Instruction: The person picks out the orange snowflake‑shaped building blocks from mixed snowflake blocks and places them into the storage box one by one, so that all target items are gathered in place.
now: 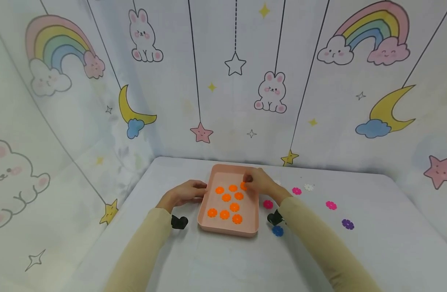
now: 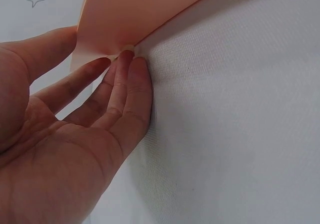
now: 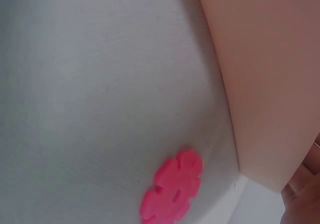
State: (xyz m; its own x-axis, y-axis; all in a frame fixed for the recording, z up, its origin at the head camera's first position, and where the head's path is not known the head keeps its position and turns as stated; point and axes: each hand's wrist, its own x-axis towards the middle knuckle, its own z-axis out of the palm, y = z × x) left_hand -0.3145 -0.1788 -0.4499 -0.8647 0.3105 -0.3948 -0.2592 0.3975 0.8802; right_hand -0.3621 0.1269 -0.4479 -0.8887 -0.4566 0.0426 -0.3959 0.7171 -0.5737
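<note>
A shallow pink tray [image 1: 228, 233] lies on the table with several orange interlocking flower discs [image 1: 224, 214] spread over its floor. My left hand [image 1: 187, 191] is at the tray's left side; in the left wrist view its extended fingers [image 2: 135, 83] touch the outer wall near the base, with the thumb by the rim. Over the tray's far right part, my right hand [image 1: 261, 182] has its fingertips bent down at an orange disc [image 1: 243, 186], which it pinches and partly hides. Only a bit of the right hand [image 3: 302, 196] shows in the right wrist view.
Loose discs lie to the tray's right: pink ones [image 1: 268, 204], a blue one [image 1: 278, 231], a purple one [image 1: 348, 224] and white ones [image 1: 309, 187]. One pink disc [image 3: 172, 191] is close to the tray wall. A patterned curtain [image 1: 223, 101] hangs behind the white table [image 1: 216, 263].
</note>
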